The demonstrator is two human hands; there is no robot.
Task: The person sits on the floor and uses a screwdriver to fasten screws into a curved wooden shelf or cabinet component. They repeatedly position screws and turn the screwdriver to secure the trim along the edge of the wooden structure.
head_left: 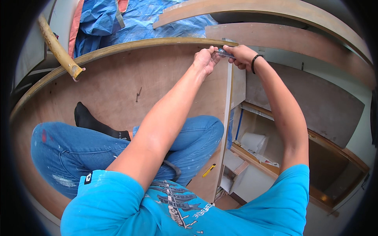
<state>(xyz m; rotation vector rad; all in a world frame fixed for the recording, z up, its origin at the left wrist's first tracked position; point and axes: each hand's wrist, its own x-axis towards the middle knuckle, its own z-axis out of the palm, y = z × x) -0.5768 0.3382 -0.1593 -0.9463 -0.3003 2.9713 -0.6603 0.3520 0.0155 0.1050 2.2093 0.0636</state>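
Both arms reach to the far edge of the wooden panel (102, 82) I sit on. My right hand (243, 57) is closed round the translucent bluish handle of what looks like a screwdriver (226, 54). At its other end, my left hand (206, 60) is closed with fingertips pinched together; the tool's tip is hidden there. Just beyond the hands runs a narrow curved wooden strip (130, 44) along the panel's edge. A yellow utility knife (209, 170) lies near my knee, and small screw-like metal pieces (138, 94) lie farther left.
A bamboo pole (59, 47) slants in at the upper left. Blue tarp (138, 23) is spread beyond the panel. Long curved boards (275, 33) lie at the upper right. Past the panel's right edge, lower down, stand cabinets with an open compartment (252, 129).
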